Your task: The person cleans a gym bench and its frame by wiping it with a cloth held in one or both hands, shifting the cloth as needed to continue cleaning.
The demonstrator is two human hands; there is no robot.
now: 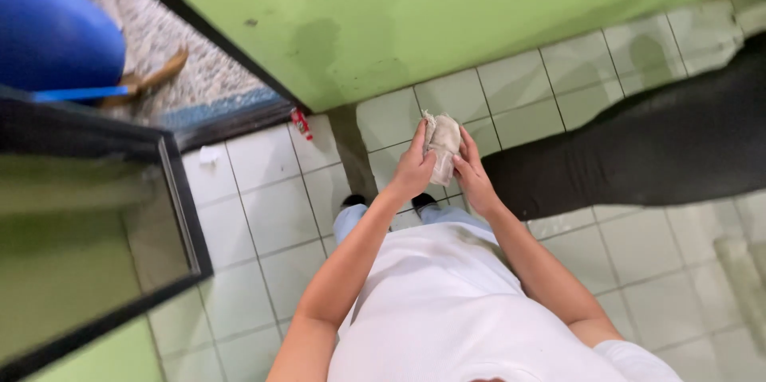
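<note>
Crumpled grey cloth (443,147) sits between both hands, above white tile floor (263,214). Left hand (412,171) fingers curled around its left edge; right hand (472,175) gripping its right side, fingers closed on it.

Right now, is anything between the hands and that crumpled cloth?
No. Both hands grip it directly: the left hand on one side, the right hand on the other, with the crumpled greyish cloth between them above the tiled floor.
</note>
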